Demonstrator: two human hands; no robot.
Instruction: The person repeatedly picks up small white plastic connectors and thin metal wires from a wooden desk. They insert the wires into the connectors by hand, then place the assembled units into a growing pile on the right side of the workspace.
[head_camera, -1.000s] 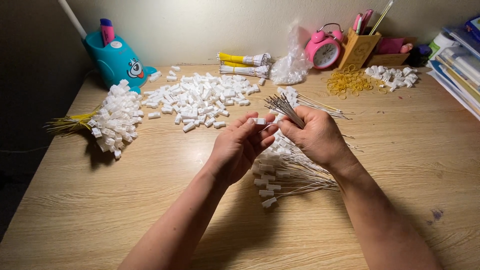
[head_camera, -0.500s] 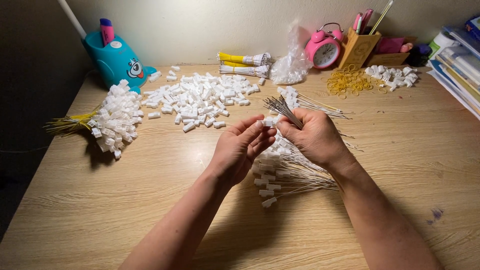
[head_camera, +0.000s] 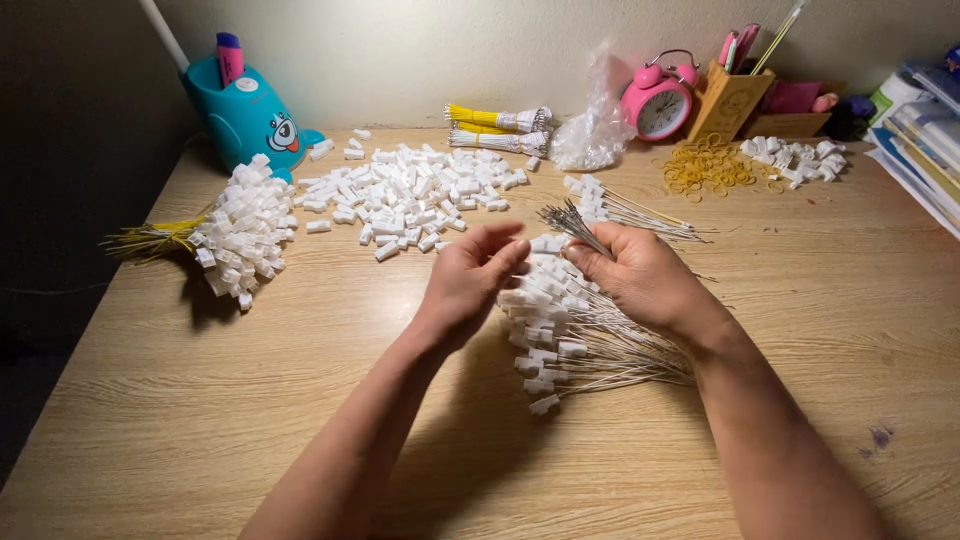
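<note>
Head view: right hand (head_camera: 640, 275) clamps a fanned bundle of thin white wires (head_camera: 575, 222); left hand (head_camera: 470, 275) pinched, contents unclear.

White connectors (head_camera: 410, 195) on a pale wood-grain counter (head_camera: 200, 420) — yellow wires (head_camera: 150, 240), a yellow rubber-band heap (head_camera: 705, 168), a pink alarm clock (head_camera: 657, 100), a teal pen holder (head_camera: 245, 115).

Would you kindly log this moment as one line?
left hand: pinching, contents hidden | right hand: gripping wire bundle | below: finished connector pile
</note>
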